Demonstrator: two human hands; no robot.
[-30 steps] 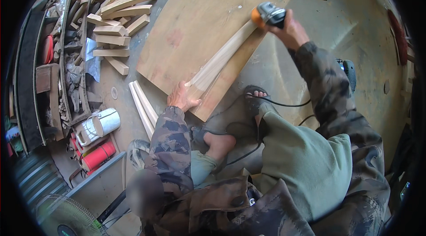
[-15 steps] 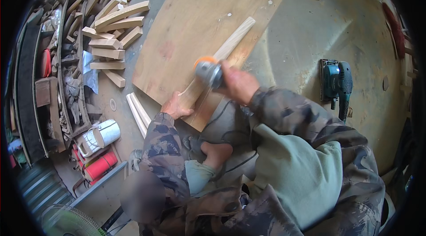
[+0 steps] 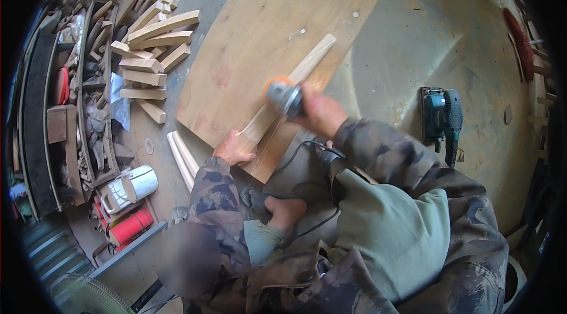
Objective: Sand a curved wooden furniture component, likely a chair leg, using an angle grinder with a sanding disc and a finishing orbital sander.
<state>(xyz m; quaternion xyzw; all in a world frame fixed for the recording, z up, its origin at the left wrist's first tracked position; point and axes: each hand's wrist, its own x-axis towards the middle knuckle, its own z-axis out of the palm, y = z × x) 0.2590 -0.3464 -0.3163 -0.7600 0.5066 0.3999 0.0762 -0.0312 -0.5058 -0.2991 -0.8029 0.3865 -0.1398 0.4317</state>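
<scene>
A long pale wooden piece (image 3: 312, 61) lies diagonally on a plywood sheet (image 3: 260, 30) on the floor. My left hand (image 3: 231, 150) presses down on its near end at the sheet's edge. My right hand (image 3: 319, 112) grips a corded sander with an orange-rimmed disc (image 3: 281, 97), held on the middle of the wooden piece. Its black cable (image 3: 298, 154) runs back toward my legs.
A pile of curved wooden pieces (image 3: 150, 48) lies left of the sheet, and two pale slats (image 3: 182, 157) lie by its near corner. A teal power tool (image 3: 442, 120) rests on the floor at right. Cluttered racks, a white jug (image 3: 133, 187) and a red can (image 3: 130, 226) stand at left.
My right hand swept the sander from the far end of the wooden piece down toward my left hand, then back up to its middle. My left hand stayed in place.
</scene>
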